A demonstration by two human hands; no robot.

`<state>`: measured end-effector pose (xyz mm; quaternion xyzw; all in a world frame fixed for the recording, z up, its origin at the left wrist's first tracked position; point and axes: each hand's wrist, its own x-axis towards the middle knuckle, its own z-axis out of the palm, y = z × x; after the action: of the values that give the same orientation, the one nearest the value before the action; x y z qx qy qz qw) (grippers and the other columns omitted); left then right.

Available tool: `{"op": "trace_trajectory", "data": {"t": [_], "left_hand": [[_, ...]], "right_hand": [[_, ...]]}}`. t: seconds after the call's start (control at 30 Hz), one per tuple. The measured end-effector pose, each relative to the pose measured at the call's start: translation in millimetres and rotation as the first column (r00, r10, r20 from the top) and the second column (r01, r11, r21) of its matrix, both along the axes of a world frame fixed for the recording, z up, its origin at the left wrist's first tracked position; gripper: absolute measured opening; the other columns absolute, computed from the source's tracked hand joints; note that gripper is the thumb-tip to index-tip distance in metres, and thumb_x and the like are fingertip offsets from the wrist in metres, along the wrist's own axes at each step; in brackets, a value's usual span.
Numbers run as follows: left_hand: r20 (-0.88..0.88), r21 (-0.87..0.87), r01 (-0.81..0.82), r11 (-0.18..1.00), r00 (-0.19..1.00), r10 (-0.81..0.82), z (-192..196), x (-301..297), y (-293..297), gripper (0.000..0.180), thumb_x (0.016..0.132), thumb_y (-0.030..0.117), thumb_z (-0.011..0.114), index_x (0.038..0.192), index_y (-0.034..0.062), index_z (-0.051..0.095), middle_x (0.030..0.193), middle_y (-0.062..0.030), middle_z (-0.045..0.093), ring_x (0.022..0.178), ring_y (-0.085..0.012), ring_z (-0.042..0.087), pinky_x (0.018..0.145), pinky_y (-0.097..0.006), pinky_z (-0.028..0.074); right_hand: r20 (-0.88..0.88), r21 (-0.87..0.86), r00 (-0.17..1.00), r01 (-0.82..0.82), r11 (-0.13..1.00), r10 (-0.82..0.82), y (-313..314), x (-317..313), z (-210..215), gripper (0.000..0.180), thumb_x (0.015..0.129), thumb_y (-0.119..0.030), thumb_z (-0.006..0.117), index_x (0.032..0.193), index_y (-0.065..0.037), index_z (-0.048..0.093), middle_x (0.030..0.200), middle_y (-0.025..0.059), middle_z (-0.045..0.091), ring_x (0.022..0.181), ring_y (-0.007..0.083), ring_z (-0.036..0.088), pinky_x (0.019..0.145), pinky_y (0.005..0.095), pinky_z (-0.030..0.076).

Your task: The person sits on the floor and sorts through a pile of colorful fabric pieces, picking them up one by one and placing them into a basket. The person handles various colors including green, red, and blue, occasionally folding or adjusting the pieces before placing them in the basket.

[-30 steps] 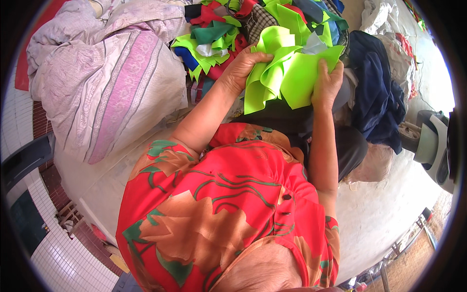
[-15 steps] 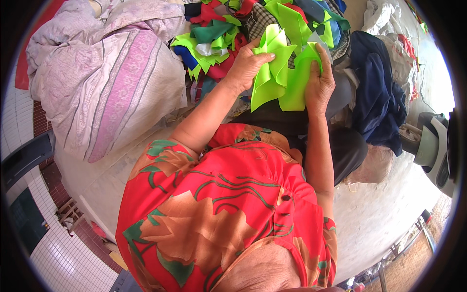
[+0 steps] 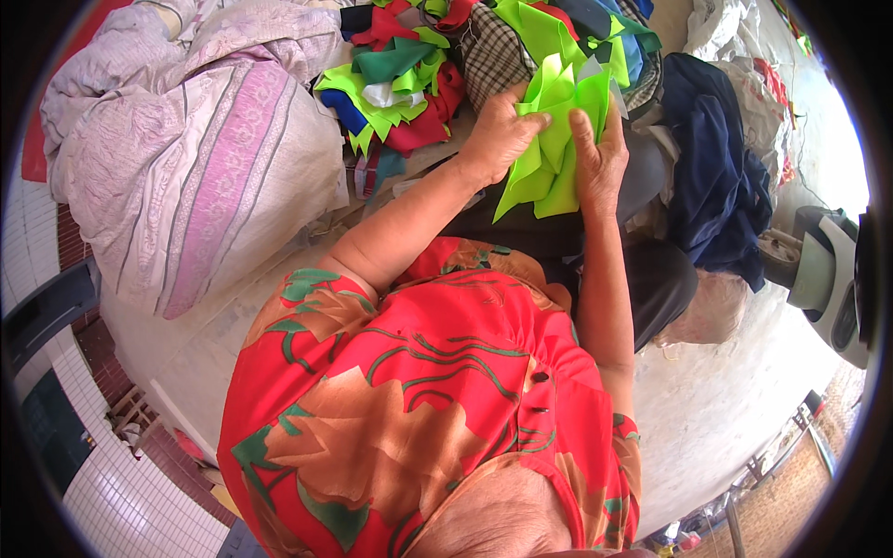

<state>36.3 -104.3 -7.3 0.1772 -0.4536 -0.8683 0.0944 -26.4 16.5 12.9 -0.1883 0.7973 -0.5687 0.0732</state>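
Cloth (image 3: 544,177), lime green, is up between both hands, above the dark trousers (image 3: 668,284) and on the near side of the scraps (image 3: 395,65). It's bunched in upright folds with pointed corners at top and bottom. Can't tell if it's one piece or several stacked.

Left hand (image 3: 505,138): grip holding the cloth's left side, thumb on the near face pointing right, fingers mostly hidden behind.

Right hand (image 3: 600,167): grip holding the right edge, thumb up on the near side, fingers behind. Gap between the two thumbs is small. Pale grey piece (image 3: 618,98) shows by the right fingertips; can't tell if it's held.

Scraps heap sits past the hands: red, green, lime, blue and white bits, loosely overlapping. Checked cloth (image 3: 493,56) is in the heap, just beyond the left hand. More lime scrap lies beyond the held cloth.

Bundle (image 3: 233,195), whitish with a purple stripe, fills the area left of the heap. Navy cloth (image 3: 712,167) lies crumpled to the right of the right hand, apart from it. White plastic (image 3: 730,33) beyond that. Grey-white device (image 3: 826,274) at far right; can't tell what it is.

Shirt (image 3: 437,372) is red with brown and green leaves.
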Motion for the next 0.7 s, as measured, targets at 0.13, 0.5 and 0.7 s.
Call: {"op": "trace_trajectory", "data": {"t": [0.13, 0.5, 0.7], "left_hand": [[0.025, 0.149, 0.013, 0.989, 1.000, -0.016, 0.9, 1.3, -4.4, 0.030, 0.088, 0.009, 0.051, 0.117, -0.0002, 0.053, 0.101, -0.0078, 0.062, 0.086, -0.0131, 0.061, 0.075, -0.028, 0.051], [0.027, 0.552, 0.008, 0.834, 0.999, -0.028, -2.9, 10.9, -24.2, 0.040, 0.094, 0.034, 0.043, 0.116, 0.0016, 0.053, 0.107, -0.0108, 0.062, 0.096, -0.0231, 0.061, 0.087, -0.037, 0.047], [-0.044, 0.633, 0.043, 0.773, 0.999, -0.020, -7.0, 11.6, -33.5, 0.042, 0.096, 0.035, 0.039, 0.119, 0.0022, 0.051, 0.110, -0.0113, 0.061, 0.099, -0.0250, 0.060, 0.087, -0.038, 0.048]], "right_hand": [[-0.100, 0.093, 0.994, -0.031, 0.995, 0.040, -2.6, 3.6, 1.1, 0.058, 0.073, -0.028, 0.076, 0.121, -0.005, 0.052, 0.099, 0.0161, 0.066, 0.088, 0.0245, 0.065, 0.077, 0.0323, 0.049], [0.292, -0.413, 0.953, 0.050, 0.909, 0.081, 6.2, -8.1, -24.1, 0.019, 0.085, -0.011, 0.065, 0.101, -0.002, 0.063, 0.087, -0.0016, 0.063, 0.079, 0.0054, 0.053, 0.073, 0.0198, 0.042], [0.314, -0.568, 0.949, 0.202, 0.798, -0.017, 6.3, -9.3, -18.4, 0.026, 0.092, -0.012, 0.055, 0.116, -0.001, 0.054, 0.108, 0.0037, 0.059, 0.095, 0.0113, 0.055, 0.083, 0.0238, 0.043]]}}
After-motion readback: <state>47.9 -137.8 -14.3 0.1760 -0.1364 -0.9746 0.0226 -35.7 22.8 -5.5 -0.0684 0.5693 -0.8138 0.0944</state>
